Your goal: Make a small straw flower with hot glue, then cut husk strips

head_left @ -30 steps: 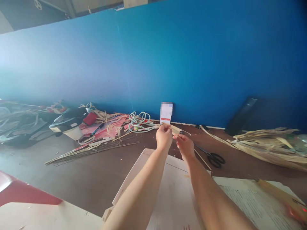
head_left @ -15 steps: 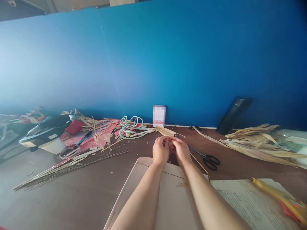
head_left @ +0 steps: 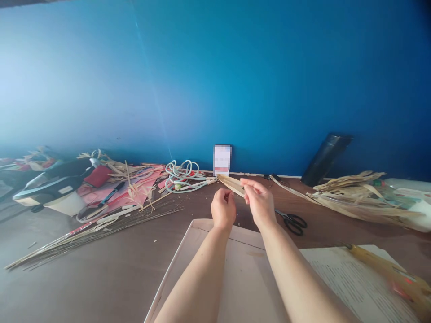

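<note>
My left hand (head_left: 223,210) is closed above the far end of a white box lid or board (head_left: 249,273), thumb against the curled fingers. Whatever it pinches is hidden. To its right, a little apart, my right hand (head_left: 261,202) has thumb and fingers drawn together; what lies between them is too small to make out. Its fingertips overlap the near end of a dry, pale husk strip (head_left: 230,183), and I cannot tell whether they grip it. Black-handled scissors (head_left: 294,223) lie just right of my right wrist.
A phone (head_left: 222,159) leans on the blue wall (head_left: 269,89). Left lie a pale green cable (head_left: 183,175), pink paper (head_left: 134,193), thin stalks (head_left: 111,237) and a black-and-white visor-like item (head_left: 63,188). Right are husks (head_left: 350,193), a black roll (head_left: 326,159), a yellow tool (head_left: 387,269) on a printed page (head_left: 336,278).
My hands were together at the fingertips and have moved apart, the right one shifting rightward. The view has tilted slightly. A thin stick beside the scissors no longer shows.
</note>
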